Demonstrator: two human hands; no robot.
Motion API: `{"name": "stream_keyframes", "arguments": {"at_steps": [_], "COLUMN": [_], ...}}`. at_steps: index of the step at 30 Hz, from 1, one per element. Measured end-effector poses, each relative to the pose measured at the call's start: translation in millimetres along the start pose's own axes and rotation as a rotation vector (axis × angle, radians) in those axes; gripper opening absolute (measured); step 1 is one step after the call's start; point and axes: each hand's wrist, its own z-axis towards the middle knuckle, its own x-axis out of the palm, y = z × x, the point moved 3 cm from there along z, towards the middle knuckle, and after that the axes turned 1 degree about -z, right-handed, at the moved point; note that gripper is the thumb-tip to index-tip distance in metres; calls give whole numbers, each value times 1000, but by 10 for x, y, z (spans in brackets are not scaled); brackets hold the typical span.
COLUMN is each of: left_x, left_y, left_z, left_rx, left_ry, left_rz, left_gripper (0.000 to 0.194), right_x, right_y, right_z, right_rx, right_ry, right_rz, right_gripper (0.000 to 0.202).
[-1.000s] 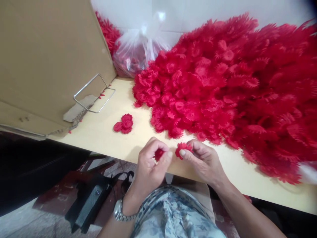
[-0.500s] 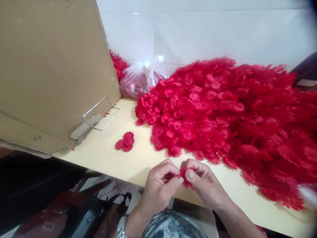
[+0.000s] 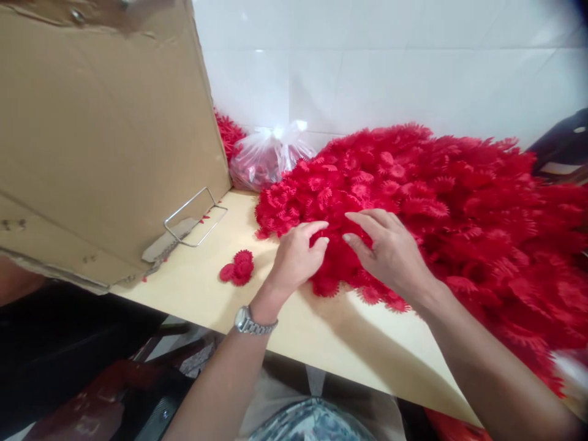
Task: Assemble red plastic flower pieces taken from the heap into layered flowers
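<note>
A large heap of red flower-shaped pieces [image 3: 413,202] covers the right and middle of the pale table [image 3: 285,324]. Over its near left part is my left hand [image 3: 301,254], thumb and fingers apart, nothing between them. My right hand [image 3: 390,248] hovers over the heap just to the right, also with thumb and fingers apart and holding nothing. Whether the fingertips touch the heap is hard to tell. A small cluster of red pieces [image 3: 239,267] lies by itself on the table, left of my left hand.
A big cardboard box [image 3: 105,141] stands at the left, with a bent wire frame [image 3: 196,217] at its lower edge. Behind are a tied clear plastic bag [image 3: 269,159] and a white tiled wall [image 3: 367,73]. A dark object [image 3: 563,144] is at the far right.
Both hands have moved forward from the table's front edge to over the heap. They have opened, and the red piece they held between them is no longer in their fingers. The view has shifted slightly.
</note>
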Motion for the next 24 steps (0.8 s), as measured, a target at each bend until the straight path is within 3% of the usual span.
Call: {"name": "stream_keyframes", "arguments": {"at_steps": [3,6,10,13,17,21,24], "left_x": [-256,-644,-1125,-1235,-1162,-1075,-1042], "left_y": [119,293,580,767,856,865,874], "left_z": [-148,-420,-807,-958,-1000,-1008,-1028], "left_rx": [-69,-149,-161,-201,-182,-174,-179], "left_ry": [-125,-310,-626,-569,-394,-289,-266], "left_rz": [-90,-130,0,245,412,512,608], "left_gripper": [25,19,19,24,22,24,26], "right_x": [-35,-39,99,338,763,1106,1203], "right_y": [-25,23,350,747,1159,1331,1332], "right_z": [-138,-286,-320,-198,49,209,230], "right_rx": [-23,-53,-196,-331,-384,-442,-469], "right_ry": [-34,-19,35,181,357,356,349], "right_rz": [12,99,214,224,135,87,100], "right_gripper": [29,25,19,19,17,15,18]}}
